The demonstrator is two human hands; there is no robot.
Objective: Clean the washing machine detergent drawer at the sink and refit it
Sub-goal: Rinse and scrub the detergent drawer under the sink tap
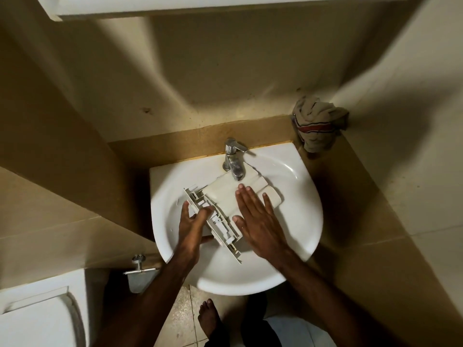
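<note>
1. Small tiled bathroom, white sink under a tap.
2. Drawer lies upside down in the basin.
3. Left hand fingers curl round its front panel; right hand flat, fingers straight, on its underside.
4. Likely light, stiff, slippery wet plastic; front panel the best hold.

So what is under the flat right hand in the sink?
The open right hand lies flat on the cream plastic detergent drawer, which sits in the white ceramic sink below the chrome tap. The drawer part beneath the palm is covered.
</note>
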